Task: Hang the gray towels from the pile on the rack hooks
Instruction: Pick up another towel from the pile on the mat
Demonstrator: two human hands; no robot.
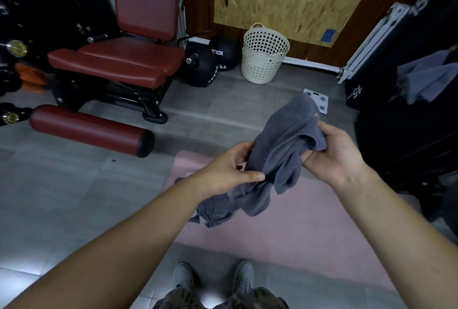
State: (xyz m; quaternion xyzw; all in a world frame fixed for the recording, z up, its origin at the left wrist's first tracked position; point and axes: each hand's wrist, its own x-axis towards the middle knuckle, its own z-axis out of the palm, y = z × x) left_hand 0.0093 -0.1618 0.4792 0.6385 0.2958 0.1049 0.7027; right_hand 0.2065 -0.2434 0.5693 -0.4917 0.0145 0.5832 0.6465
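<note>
Fingers of left hand [228, 167] and right hand [332, 157] pinch the bunched gray towel [277, 150] between them.

a dark gray towel [285, 140] is crumpled in loose folds, held between the left hand [230, 169] and the right hand [334, 157], its lower end drooping. a second gray towel [426, 78] hangs draped at the far right.

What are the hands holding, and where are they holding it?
A gray towel. The left hand pinches a fold near its middle; the right hand grips a bunched upper part.
</note>
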